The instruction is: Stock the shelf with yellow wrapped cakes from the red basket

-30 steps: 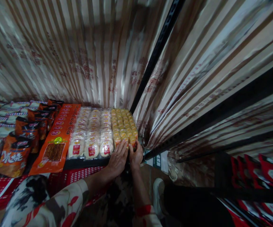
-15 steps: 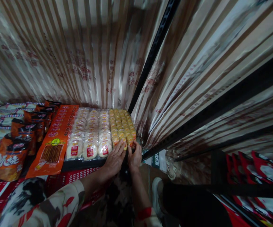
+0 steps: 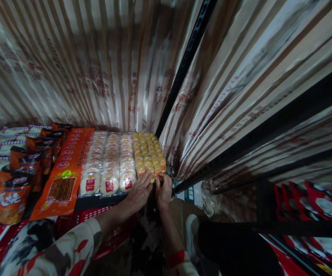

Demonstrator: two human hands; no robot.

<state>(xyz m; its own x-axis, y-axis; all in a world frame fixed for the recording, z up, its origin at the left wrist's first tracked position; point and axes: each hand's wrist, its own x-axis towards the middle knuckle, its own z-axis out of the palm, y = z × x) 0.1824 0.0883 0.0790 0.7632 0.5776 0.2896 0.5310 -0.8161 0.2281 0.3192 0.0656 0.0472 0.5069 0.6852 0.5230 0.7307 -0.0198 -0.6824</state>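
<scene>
We have one view only, worn on the head, looking forward and steeply down. It sits close above our fingers (image 3: 147,179), with the shelf (image 3: 102,199) just beyond them.

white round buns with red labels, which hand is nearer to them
Left. The left hand rests at the front edge of the shelf right beside the white round buns, nearly touching the nearest one. The right hand is farther right, at the yellow packets.
</scene>
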